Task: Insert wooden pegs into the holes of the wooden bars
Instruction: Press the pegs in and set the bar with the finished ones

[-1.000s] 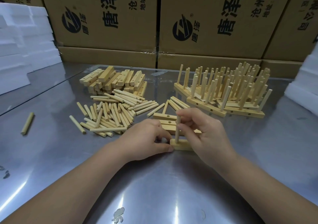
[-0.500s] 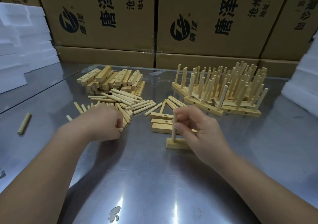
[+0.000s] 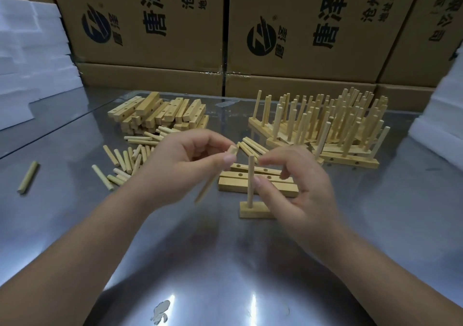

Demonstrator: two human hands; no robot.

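Beyond the upright peg point(image 3: 250, 175) lie loose pegs point(image 3: 251, 146) and bars point(image 3: 230, 186); left grip point(image 3: 183, 167) pinches a peg point(image 3: 208, 187), right grip point(image 3: 300, 192) spread.

Light from above is bouncing off the steel bench point(image 3: 375, 225), throwing two bright streaks of glare near its front edge, while the arms point(image 3: 75, 263) are casting soft shadows beneath themselves. The room is looking dim and yellowish. The left hand point(image 3: 185, 165) and its peg point(image 3: 208, 187) are smearing with motion blur. The cartons point(image 3: 150, 24) are bowing at the wide-angle edges.
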